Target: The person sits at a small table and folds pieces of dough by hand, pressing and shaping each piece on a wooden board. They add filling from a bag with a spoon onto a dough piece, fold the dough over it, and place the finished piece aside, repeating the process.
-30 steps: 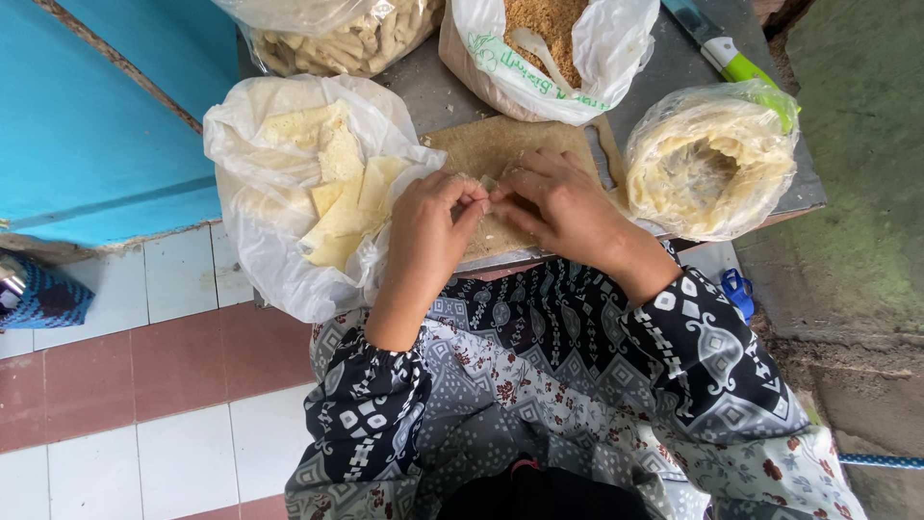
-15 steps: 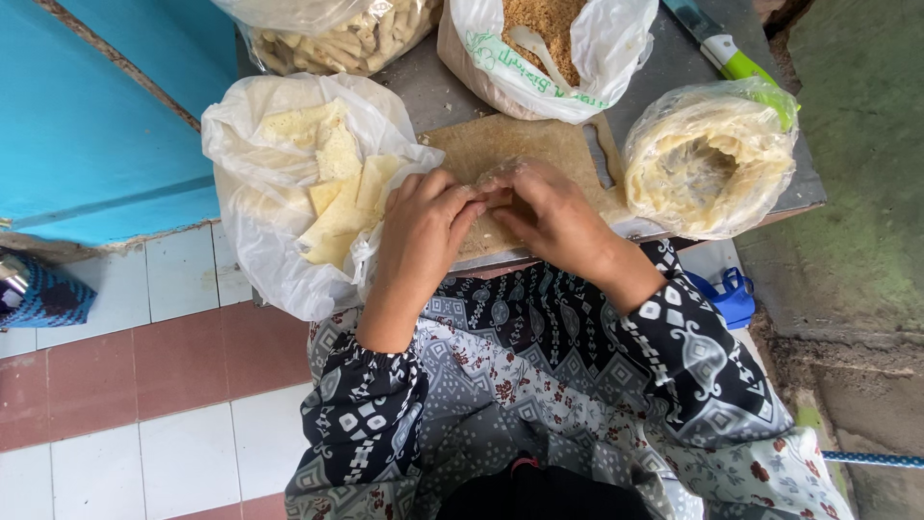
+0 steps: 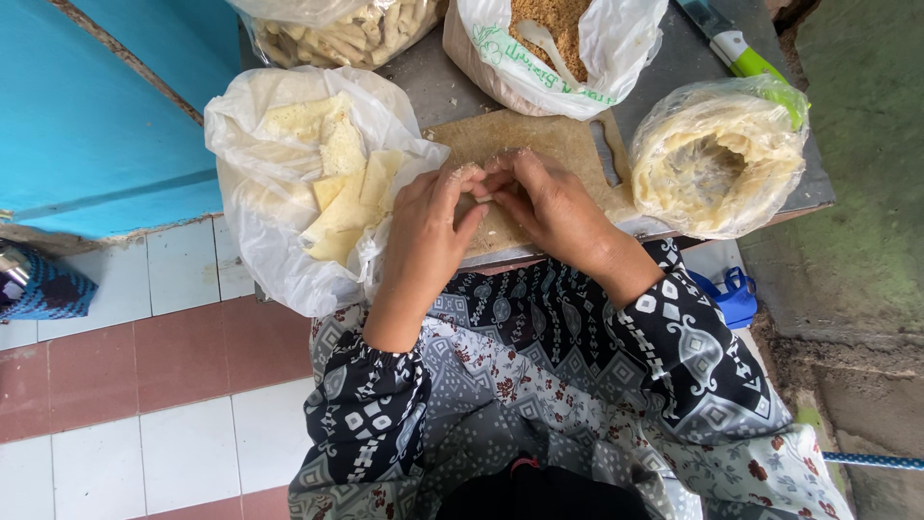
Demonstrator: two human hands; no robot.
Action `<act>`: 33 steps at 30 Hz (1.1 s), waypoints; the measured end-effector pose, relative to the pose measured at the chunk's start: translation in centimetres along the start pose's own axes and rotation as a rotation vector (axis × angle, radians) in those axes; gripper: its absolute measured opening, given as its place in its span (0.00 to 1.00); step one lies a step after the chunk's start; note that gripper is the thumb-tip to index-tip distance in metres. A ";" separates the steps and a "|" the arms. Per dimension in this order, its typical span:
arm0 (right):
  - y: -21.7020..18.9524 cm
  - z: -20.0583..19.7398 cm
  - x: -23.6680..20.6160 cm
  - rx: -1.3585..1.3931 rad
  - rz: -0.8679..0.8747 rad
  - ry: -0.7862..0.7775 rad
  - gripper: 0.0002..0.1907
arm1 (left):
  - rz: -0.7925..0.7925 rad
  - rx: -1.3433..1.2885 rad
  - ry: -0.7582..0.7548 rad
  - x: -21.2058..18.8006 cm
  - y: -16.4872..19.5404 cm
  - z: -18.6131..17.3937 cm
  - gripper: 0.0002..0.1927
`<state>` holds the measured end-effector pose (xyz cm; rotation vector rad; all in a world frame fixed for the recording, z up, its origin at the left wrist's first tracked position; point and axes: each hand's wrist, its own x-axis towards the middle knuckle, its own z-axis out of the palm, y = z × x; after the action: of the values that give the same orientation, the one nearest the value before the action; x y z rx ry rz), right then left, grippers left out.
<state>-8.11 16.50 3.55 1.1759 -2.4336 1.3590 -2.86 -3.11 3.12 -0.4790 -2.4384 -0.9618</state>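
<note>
My left hand (image 3: 429,225) and my right hand (image 3: 546,205) meet fingertip to fingertip over a brown wooden board (image 3: 539,144) on a grey metal table (image 3: 664,67). Together they pinch a small pale piece of wrapper (image 3: 484,197), mostly hidden under the fingers. Left of my hands lies an open white plastic bag (image 3: 260,193) of pale yellow folded wrappers (image 3: 342,197). At the right stands a clear bag (image 3: 717,159) holding a round stack of thin sheets.
A white bag of brown crumbs (image 3: 563,43) with a spoon sits behind the board. A clear bag of rolled pieces (image 3: 342,34) lies at the back left. A green-handled knife (image 3: 736,48) rests at the back right. A blue wall (image 3: 87,116) and tiled floor (image 3: 144,347) are left.
My hands have stayed together over the board, fingers shifting slightly on the small piece. My right forearm has drawn a little nearer to my body.
</note>
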 end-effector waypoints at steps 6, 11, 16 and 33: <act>-0.3 -0.4 0.0 -0.032 -0.056 0.068 0.25 | 0.018 0.114 -0.051 1.0 -0.1 -0.1 0.18; -0.4 -0.2 -0.2 -0.088 0.017 0.083 0.21 | 0.018 0.175 -0.062 1.2 0.3 0.0 0.12; -0.4 0.3 -0.5 -0.221 -0.012 0.131 0.17 | 0.099 0.318 -0.017 0.7 0.8 -0.1 0.10; -0.6 1.0 0.0 -0.299 0.038 0.172 0.25 | 0.047 0.303 0.067 0.7 0.9 0.2 0.15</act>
<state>-7.50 15.54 3.33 0.9068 -2.4365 1.0105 -3.10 -2.23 3.88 -0.3882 -2.4423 -0.5649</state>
